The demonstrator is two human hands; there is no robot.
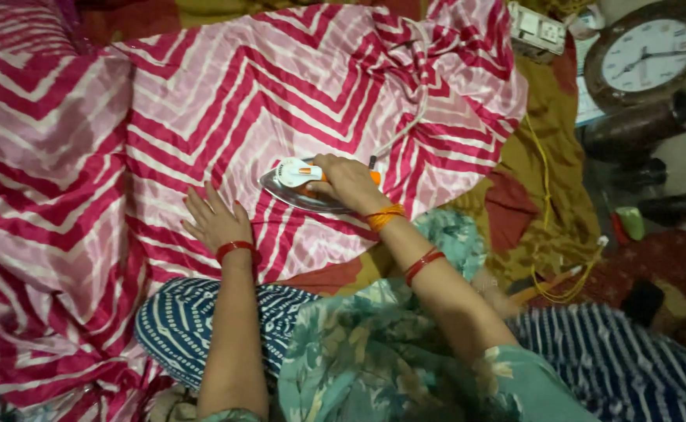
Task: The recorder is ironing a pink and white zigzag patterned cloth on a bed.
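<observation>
the pink and white zigzag cloth [69, 156] covers the whole left side of the view, rumpled at the far left and spread flatter toward the middle. on that flatter stretch rests the left hand [214, 219], released, palm down with fingers fanned out and pointing away from the body, a red bangle [236, 248] at the wrist. it grips nothing; it only presses on the cloth.

just to the right of it, and a little farther from the body, sits the iron [300, 186], white with orange parts, sole down on the cloth. its long axis runs across the view, the pointed tip toward the left, aimed at the cloth just beyond the fingertips of the left hand, the heel toward the right. the right hand [348, 181] is clenched over the handle from the heel end, so the iron is in that hand while the left stays close by without touching it. an orange band [384, 216] and a red bangle ring the right wrist. a pale cord [417, 117] trails from the heel end up over the cloth toward the top.

farther right lie a mustard-coloured sheet [550, 156] with a thin yellow cable [546, 168], then a round wall clock [646, 53] lying at the top right corner, beside dark bottles [648, 125].
</observation>
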